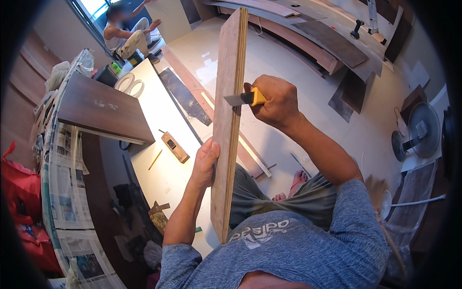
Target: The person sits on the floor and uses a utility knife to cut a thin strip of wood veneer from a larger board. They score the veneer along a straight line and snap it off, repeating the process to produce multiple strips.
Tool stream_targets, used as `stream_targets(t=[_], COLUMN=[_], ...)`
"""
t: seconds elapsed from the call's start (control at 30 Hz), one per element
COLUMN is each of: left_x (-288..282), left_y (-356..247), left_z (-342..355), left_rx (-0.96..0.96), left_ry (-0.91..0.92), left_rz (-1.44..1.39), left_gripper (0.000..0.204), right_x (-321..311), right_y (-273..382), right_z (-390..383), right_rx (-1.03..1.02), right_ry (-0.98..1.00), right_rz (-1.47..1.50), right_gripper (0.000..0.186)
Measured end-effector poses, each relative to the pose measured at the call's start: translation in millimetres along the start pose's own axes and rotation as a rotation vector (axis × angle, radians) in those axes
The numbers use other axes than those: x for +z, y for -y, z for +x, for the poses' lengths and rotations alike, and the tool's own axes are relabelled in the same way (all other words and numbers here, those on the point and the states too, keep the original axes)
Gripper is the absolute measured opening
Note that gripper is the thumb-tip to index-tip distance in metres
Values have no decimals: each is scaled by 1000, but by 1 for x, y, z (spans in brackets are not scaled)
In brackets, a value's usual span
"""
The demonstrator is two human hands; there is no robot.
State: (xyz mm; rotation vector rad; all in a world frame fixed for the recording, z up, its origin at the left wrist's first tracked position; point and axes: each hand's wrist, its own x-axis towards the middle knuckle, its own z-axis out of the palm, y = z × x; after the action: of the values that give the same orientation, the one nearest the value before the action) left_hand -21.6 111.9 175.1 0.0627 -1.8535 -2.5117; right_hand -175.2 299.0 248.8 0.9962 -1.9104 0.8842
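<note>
A plywood board [227,120] is being steadied edge-up by the left hand [206,161] clasped on its side, while a yellow-handled knife [246,98], clamped in the right hand [274,101], is being drawn against its edge, best kept shallow.

r hand [275,102] knife [245,98], l hand [206,161] board [230,115]

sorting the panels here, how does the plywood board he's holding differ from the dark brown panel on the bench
The plywood board stands on edge, held by the left hand, while the dark brown panel lies flat on the bench. The board is long, narrow and light brown; the panel is wider and dark. A utility knife in the right hand touches only the board. Both are flat wood sheets.
</note>
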Motion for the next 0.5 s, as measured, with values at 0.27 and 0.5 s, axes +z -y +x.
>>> stream_targets(t=[0.27, 0.5], left_x=[0, 7], left_y=[0, 8], left_z=[-1, -4], left_rx=[11, 7], left_ry=[11, -18], left_rz=[-57, -77], left_gripper=[59, 59], right_x=[-6, -5], right_y=[5, 2], right_z=[-4, -1], right_rx=[-18, -51], right_ry=[62, 60], right_rz=[-30, -108], right_gripper=[31, 28])
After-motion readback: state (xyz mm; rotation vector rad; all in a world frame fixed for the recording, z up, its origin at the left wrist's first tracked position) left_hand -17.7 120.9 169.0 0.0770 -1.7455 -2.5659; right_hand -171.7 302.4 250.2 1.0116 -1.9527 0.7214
